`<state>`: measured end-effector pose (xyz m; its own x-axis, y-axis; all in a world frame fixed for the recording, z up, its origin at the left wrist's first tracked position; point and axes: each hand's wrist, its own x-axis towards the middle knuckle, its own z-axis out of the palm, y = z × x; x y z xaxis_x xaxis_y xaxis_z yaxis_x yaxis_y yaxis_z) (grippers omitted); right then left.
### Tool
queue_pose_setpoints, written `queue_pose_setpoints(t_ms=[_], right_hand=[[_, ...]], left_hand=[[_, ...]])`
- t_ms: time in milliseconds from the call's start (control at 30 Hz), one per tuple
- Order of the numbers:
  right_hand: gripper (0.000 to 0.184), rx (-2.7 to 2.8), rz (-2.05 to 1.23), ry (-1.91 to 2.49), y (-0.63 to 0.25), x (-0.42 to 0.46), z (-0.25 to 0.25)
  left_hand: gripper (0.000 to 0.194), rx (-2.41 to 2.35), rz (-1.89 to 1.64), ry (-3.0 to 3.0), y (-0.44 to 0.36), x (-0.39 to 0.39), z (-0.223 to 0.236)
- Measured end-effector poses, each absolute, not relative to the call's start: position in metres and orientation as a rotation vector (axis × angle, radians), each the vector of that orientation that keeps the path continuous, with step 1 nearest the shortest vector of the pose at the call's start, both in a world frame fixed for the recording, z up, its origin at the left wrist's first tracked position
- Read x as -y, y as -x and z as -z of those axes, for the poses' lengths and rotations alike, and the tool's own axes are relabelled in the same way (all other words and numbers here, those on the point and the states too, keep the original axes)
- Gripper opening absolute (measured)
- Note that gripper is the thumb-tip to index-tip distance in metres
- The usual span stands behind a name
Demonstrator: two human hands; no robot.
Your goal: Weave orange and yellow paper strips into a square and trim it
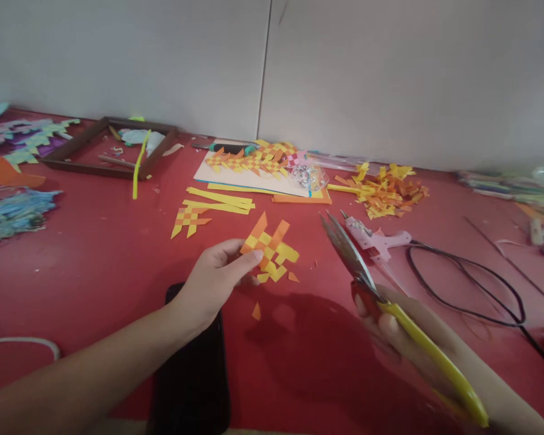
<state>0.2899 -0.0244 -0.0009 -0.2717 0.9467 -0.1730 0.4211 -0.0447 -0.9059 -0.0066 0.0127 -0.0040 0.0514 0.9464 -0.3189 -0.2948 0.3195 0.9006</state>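
Note:
Between the thumb and fingers of my left hand (215, 275) is a woven paper fish (263, 244) in orange and yellow checks, with strip ends sticking out. My right hand (396, 329) grips scissors (419, 338) with a yellow handle; their blades point up and away, apart from the paper. Small orange and yellow paper scraps (256, 311) lie on the red table under the woven piece. A finished-looking woven paper fish (190, 220) rests farther back, beside several yellow paper strips (222, 199).
A black phone (194, 374) lies under my left forearm. A pink glue gun (376, 235) with a black cord (462, 302) is at right. Behind are a heap of cut strips (385, 190), woven pieces on a white sheet (249, 181) and a brown frame (79, 169) near the wall.

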Motion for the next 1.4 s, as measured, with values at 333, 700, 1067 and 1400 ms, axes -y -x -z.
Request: queue_pose_setpoints(t_ms=[333, 700, 1067, 1400], right_hand=[[0.043, 1.69, -1.364, 1.432, -0.2845, 0.0222, -0.0021], [0.045, 1.704, -1.367, 1.456, -0.2838, 0.0218, -0.003], [0.044, 1.702, -1.382, 1.432, -0.2837, 0.0215, -0.001], [0.044, 1.696, -1.414, 1.435, -0.2841, 0.0229, 0.0012]], left_hand=[[0.022, -1.051, -1.028, -0.759, 0.0065, -0.01, 0.0084], [0.016, -1.128, -1.152, -0.774, 0.0076, -0.0122, 0.0092], [0.049, -1.165, -1.166, -0.83, 0.0083, -0.0115, 0.009], [0.037, -1.154, -1.278, -0.68, 0.0039, -0.0137, 0.003]])
